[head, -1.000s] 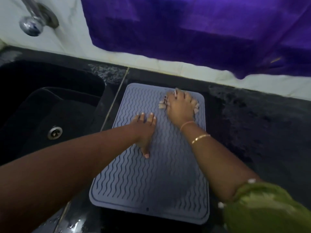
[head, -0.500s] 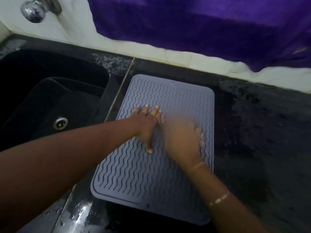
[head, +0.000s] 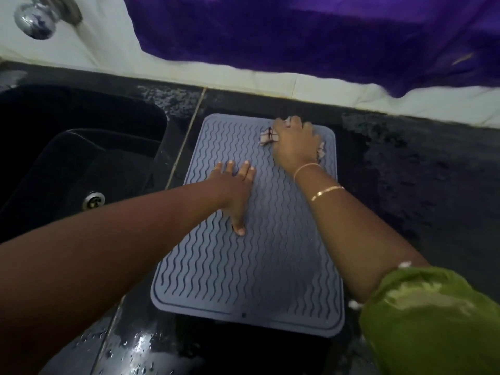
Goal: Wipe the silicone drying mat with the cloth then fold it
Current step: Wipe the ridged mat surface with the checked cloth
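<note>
The grey-blue silicone drying mat [head: 259,272], ribbed with wavy lines, lies flat on the black counter beside the sink. My left hand [head: 234,189] presses flat on the mat's middle left, fingers spread and thumb pointing toward me. Near the mat's far right corner, my right hand [head: 296,146] is closed on a crumpled light cloth [head: 267,136] and pushes it against the mat. Bits of cloth stick out on both sides of the hand; most of it is hidden under the palm.
A black sink [head: 75,163] with a metal drain [head: 93,200] lies to the left, a chrome tap [head: 33,18] above it. The black counter [head: 422,190] runs right, wet near the front edge. A purple fabric [head: 311,31] hangs over the white tiled wall.
My right hand swept the cloth from the far right corner down to mid-mat and back up to the far right corner. The left hand stayed pressed on the mat.
</note>
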`<state>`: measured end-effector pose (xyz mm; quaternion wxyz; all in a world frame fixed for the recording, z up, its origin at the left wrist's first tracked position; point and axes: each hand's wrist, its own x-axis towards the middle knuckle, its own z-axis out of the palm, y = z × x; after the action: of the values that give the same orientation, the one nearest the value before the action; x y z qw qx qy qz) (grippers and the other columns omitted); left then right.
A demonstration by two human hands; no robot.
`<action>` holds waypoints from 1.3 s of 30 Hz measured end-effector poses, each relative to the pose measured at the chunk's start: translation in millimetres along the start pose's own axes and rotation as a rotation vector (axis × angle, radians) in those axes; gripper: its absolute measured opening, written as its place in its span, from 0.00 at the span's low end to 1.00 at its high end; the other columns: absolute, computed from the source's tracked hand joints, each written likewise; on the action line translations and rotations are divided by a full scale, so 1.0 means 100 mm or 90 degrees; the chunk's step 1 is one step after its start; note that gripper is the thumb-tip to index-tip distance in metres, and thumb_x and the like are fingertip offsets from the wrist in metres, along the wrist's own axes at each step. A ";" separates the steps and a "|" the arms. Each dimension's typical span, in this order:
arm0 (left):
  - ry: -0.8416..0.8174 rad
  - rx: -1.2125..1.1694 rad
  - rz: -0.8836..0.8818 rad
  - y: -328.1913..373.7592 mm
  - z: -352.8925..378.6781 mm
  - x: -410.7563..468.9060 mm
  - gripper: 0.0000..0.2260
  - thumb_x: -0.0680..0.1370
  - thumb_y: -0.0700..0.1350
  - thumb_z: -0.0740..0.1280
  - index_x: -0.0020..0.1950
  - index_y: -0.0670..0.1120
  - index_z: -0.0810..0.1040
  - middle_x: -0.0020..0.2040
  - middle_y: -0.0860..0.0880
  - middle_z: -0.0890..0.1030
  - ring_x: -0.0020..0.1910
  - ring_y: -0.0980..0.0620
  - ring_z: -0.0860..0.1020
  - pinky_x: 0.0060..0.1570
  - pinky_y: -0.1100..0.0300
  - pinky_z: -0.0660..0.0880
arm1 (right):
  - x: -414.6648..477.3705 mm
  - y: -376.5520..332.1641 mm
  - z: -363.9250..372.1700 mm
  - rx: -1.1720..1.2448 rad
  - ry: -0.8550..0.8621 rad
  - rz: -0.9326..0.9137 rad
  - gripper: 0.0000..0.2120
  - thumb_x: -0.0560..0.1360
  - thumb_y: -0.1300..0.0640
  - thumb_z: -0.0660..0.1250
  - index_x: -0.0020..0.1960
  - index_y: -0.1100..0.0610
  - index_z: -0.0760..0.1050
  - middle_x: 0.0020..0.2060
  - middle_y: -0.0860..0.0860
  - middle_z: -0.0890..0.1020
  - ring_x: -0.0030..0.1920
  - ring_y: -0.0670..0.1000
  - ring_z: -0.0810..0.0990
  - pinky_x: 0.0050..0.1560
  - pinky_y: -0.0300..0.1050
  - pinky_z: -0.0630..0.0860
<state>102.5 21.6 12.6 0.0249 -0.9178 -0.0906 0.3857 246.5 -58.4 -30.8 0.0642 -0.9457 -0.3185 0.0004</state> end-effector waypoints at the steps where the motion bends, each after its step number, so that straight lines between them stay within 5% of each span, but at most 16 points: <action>1: 0.003 0.000 0.002 -0.01 0.01 0.00 0.62 0.63 0.63 0.75 0.76 0.44 0.31 0.77 0.44 0.33 0.75 0.39 0.36 0.74 0.42 0.38 | -0.18 -0.03 -0.01 0.012 0.004 -0.001 0.22 0.72 0.56 0.62 0.66 0.51 0.66 0.64 0.59 0.70 0.61 0.64 0.69 0.58 0.62 0.67; 8: 0.010 0.037 -0.013 0.07 -0.01 0.01 0.63 0.62 0.62 0.76 0.76 0.41 0.33 0.77 0.41 0.36 0.75 0.35 0.40 0.73 0.43 0.40 | -1.85 -0.35 -0.08 0.006 0.080 -0.076 0.23 0.66 0.57 0.69 0.61 0.60 0.74 0.55 0.61 0.79 0.57 0.64 0.76 0.58 0.67 0.68; 12: -0.005 0.065 -0.028 0.13 -0.02 0.03 0.63 0.63 0.61 0.76 0.75 0.38 0.32 0.77 0.39 0.36 0.75 0.33 0.42 0.74 0.44 0.42 | -2.58 -0.46 -0.06 0.019 0.067 -0.090 0.27 0.62 0.53 0.70 0.60 0.56 0.72 0.52 0.60 0.79 0.52 0.63 0.78 0.52 0.66 0.73; 17: 0.006 0.016 -0.022 0.13 -0.01 0.00 0.63 0.63 0.57 0.78 0.75 0.39 0.32 0.77 0.40 0.35 0.75 0.34 0.40 0.73 0.46 0.42 | -2.02 -0.31 -0.10 -0.010 0.061 -0.078 0.15 0.68 0.56 0.66 0.53 0.56 0.70 0.45 0.58 0.77 0.43 0.60 0.76 0.39 0.52 0.72; 23: 0.029 -0.057 0.004 0.00 0.06 0.03 0.64 0.60 0.60 0.79 0.77 0.45 0.34 0.77 0.44 0.34 0.75 0.38 0.37 0.73 0.45 0.38 | -1.05 -0.19 -0.08 -0.011 0.012 0.003 0.17 0.71 0.56 0.62 0.60 0.55 0.70 0.56 0.60 0.74 0.56 0.63 0.72 0.50 0.56 0.71; 31: 0.079 -0.107 -0.040 -0.01 0.17 0.01 0.62 0.61 0.60 0.78 0.77 0.50 0.35 0.78 0.49 0.37 0.76 0.36 0.41 0.70 0.36 0.38 | -2.09 -0.38 -0.22 0.052 -0.069 -0.095 0.24 0.68 0.56 0.65 0.64 0.52 0.68 0.60 0.55 0.73 0.57 0.61 0.69 0.51 0.56 0.67; 39: 0.084 -0.253 -0.016 -0.14 0.35 -0.05 0.55 0.64 0.58 0.77 0.77 0.55 0.40 0.78 0.51 0.36 0.75 0.37 0.36 0.71 0.39 0.38 | -2.70 -0.44 -0.21 0.006 -0.028 -0.105 0.17 0.62 0.55 0.71 0.51 0.54 0.76 0.45 0.54 0.79 0.43 0.59 0.76 0.37 0.50 0.71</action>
<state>72.3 33.2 -6.7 -0.1463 -0.9268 -0.1745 0.2987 5.2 -189.1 -15.2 0.0615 -0.9158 -0.3965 0.0174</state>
